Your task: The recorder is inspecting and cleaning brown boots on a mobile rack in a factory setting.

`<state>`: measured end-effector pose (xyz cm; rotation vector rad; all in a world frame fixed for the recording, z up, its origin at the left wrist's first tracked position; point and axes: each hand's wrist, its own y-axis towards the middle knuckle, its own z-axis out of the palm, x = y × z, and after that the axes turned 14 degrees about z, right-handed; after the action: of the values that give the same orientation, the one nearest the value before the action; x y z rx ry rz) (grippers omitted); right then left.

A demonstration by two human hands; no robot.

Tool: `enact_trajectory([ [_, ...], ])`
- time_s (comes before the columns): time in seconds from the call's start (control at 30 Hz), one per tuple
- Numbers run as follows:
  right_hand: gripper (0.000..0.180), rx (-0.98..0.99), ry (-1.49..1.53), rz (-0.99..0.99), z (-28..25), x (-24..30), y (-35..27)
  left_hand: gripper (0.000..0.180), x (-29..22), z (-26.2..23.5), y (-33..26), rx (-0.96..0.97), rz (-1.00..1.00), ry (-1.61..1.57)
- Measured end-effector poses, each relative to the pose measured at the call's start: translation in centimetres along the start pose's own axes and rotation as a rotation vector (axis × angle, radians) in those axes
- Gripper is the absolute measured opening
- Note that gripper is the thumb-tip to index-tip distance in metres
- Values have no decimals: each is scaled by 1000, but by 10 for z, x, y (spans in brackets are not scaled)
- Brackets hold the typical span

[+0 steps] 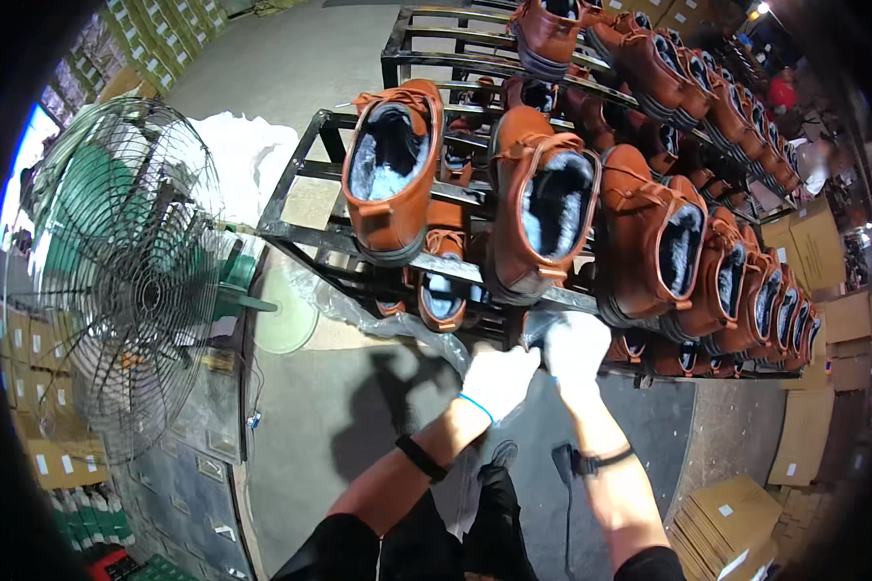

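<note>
Apparently grips clear plastic in the left hand, beside a right hand too overexposed to judge, probably for steadiness near the lined-up shoes.

Black metal rack, barred and tiered, spans 11 to 3 o'clock on my feed. I log brown lace-up shoes with fleecy linings in a row along it, heels toward my view; more sit on the tiers above and below. Grey floor, 4 o'clock: flat cardboard stack.
</note>
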<state>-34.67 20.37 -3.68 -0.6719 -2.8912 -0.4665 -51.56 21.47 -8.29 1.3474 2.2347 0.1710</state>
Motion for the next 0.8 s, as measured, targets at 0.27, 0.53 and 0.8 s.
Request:
enact_trajectory([
  [0.27,13,-250,236,-143,-16,67,-25,19,35,-7,-20,-13,-101,-83],
  [0.53,30,60,140,-137,-5,23,-5,22,51,-11,29,-102,-107,-143],
  [0.8,28,345,577,-62,-98,30,-37,48,28,-54,-55,-50,134,-476],
])
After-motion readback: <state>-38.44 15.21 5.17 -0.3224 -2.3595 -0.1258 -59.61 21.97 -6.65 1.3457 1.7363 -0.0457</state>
